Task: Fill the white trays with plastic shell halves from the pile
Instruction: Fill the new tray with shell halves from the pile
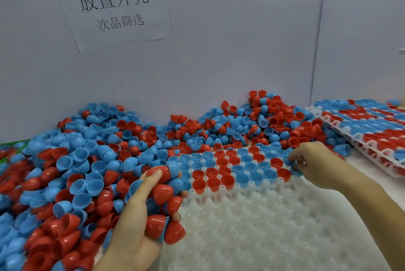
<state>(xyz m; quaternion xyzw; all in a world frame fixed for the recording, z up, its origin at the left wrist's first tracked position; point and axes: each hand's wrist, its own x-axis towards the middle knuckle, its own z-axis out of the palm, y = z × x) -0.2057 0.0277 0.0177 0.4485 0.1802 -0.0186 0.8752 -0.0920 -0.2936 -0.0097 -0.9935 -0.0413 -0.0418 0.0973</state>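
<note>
Head view: the white tray [274, 222] lies before the pile [92, 161] of red and blue shell halves; only its far rows are filled. The left hand [135, 216], at the tray's left edge, clutches several red halves [162, 191]. The right hand [313, 163], at its far right corner, pinches a blue half [295, 171]. A filled tray [372, 130] rests beyond.

Left hand [140, 211] cupped, right hand [315, 164] pinching.

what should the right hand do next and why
Probably press the blue shell that the right hand pinches into a free pocket at the tray's right edge. The far rows are filled, nearer pockets lie bare, and the left hand holds more shells.
</note>
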